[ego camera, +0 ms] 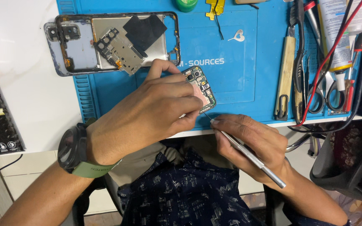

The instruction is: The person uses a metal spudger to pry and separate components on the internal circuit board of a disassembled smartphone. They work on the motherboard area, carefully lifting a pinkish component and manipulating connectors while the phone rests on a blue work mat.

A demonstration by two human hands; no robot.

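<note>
Left hand (pixel 147 111) pinches a small green board (pixel 200 88) by its edges, tilted, over the blue mat (pixel 239 79) near the table's front edge. Right hand (pixel 252 142) closed around a thin metal tool (pixel 248 154), tip touching the board's lower end. Hands close together, not touching. Phone frame (pixel 109 42) lies on the mat, upper left. Scissors (pixel 321 94) lie at right.

A white table (pixel 30 88) is covered at its centre and right by a blue work mat (pixel 248 46). On the mat are laid an opened phone frame (pixel 80 46) at far left, and — at right — a brush (pixel 284 79), scissors (pixel 321 94) and glue tubes (pixel 336 29).
</note>
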